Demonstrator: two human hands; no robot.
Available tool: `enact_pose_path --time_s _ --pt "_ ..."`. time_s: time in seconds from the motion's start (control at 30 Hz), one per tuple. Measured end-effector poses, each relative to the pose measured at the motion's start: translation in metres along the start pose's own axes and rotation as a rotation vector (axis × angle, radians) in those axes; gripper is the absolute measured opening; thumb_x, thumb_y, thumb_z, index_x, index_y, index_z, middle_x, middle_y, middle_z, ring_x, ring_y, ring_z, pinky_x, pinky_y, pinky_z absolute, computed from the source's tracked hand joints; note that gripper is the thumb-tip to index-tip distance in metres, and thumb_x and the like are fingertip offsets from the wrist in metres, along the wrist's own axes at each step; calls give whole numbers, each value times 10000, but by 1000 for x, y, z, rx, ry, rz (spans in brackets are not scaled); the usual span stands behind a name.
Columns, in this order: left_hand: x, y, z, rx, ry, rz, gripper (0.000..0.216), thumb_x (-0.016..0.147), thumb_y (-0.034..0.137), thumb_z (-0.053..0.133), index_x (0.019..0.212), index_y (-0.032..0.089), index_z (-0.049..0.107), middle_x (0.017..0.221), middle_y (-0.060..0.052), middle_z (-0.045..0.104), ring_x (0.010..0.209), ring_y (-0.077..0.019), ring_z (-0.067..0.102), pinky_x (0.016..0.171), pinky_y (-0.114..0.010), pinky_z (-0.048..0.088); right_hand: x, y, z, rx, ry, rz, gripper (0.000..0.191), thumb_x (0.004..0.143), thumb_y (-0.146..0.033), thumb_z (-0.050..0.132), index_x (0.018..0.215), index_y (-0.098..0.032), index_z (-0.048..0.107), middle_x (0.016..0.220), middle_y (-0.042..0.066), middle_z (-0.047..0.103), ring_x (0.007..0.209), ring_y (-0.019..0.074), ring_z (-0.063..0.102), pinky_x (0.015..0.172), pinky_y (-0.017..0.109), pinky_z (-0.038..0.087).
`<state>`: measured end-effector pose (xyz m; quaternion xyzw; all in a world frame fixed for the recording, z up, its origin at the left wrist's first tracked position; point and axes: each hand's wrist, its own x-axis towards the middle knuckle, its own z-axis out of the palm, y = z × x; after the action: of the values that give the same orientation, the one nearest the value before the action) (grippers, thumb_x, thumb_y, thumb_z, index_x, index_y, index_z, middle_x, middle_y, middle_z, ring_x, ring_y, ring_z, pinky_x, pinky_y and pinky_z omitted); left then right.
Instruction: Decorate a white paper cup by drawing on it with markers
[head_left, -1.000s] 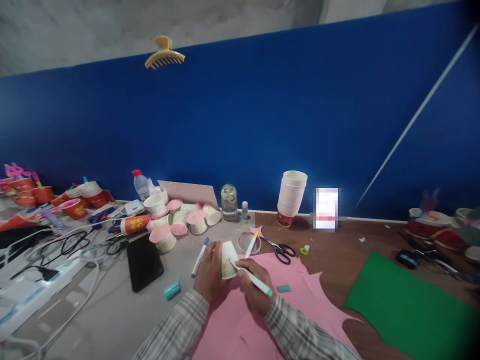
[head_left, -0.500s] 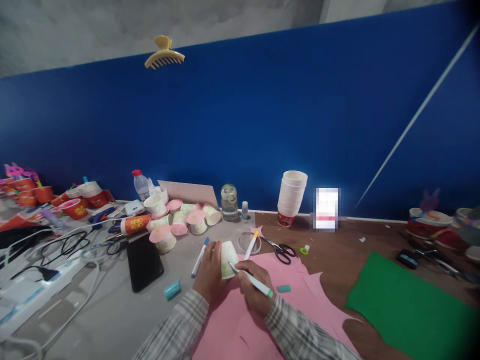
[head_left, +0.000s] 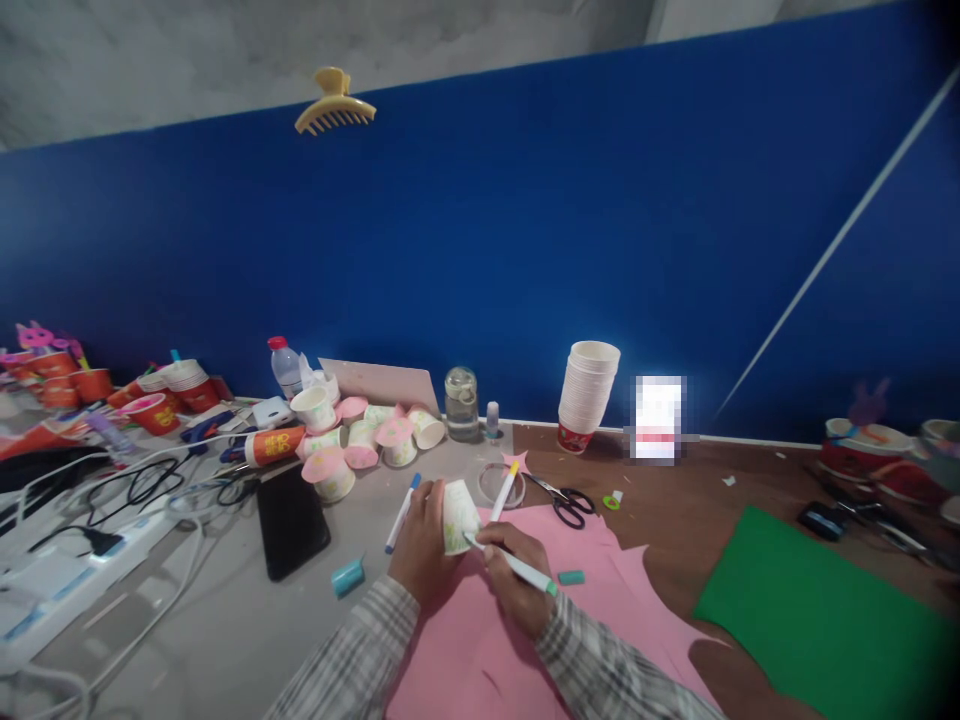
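My left hand (head_left: pixel 422 540) is closed around a white paper cup (head_left: pixel 457 515) with a pale green print, tilted on its side. In my right hand (head_left: pixel 517 575) is a white marker (head_left: pixel 529 572) with a green end, its tip at the cup's lower right side. Under both hands lies a pink sheet (head_left: pixel 472 655) with cut edges. A small teal cap (head_left: pixel 571 577) rests on it, just right of the marker. Beside my left hand is a blue-capped marker (head_left: pixel 403 515); a yellow-tipped marker (head_left: pixel 505 490) lies beyond the cup.
Black-handled scissors (head_left: pixel 571 505) lie behind the pink sheet. Pink-topped paper cups (head_left: pixel 364 440) crowd the back left near a black phone (head_left: pixel 291 525). A tall cup stack (head_left: pixel 589 395) stands against the blue partition. Green sheet (head_left: pixel 817 610) lies right, cables and a power strip (head_left: pixel 82 590) left.
The marker in my right hand has shifted slightly down and right along the cup's side. My left hand keeps its hold on the cup. The whole view has drifted a little.
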<state>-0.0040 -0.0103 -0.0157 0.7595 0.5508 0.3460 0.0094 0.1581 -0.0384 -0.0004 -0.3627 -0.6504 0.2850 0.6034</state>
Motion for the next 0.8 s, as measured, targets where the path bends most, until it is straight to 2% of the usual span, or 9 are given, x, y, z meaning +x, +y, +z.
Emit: enact_pose_path --time_s 0.23,0.4,0.5,0.8 --pt "0 -1 0 -7 9 4 885 542 279 684 1269 157 195 1157 -135 394 1099 -313 405 887 -476 452 -2 6 1 13 -13 51 166 713 -166 518 735 -197 680 494 -29 607 393 146 555 389 197 455" --pt "0 1 -1 -8 -2 -2 885 541 276 682 1270 165 193 1143 -127 405 1105 -320 395 890 -495 444 -1 5 3 36 -12 42 155 723 -176 540 771 -197 686 586 -4 645 459 157 596 439 214 488" --pt "0 3 -2 -19 1 3 890 550 293 687 1275 174 184 1145 -129 400 1095 -319 404 892 -502 440 0 4 3 19 -62 -4 163 738 -181 545 802 -209 692 653 12 662 525 172 624 490 230 508" --pt "0 3 -3 6 -8 14 906 554 320 694 1282 173 175 1152 -133 385 1095 -309 409 899 -478 443 -2 8 2 -31 -102 -25 165 741 -176 554 836 -223 679 677 7 669 585 183 636 542 236 512"
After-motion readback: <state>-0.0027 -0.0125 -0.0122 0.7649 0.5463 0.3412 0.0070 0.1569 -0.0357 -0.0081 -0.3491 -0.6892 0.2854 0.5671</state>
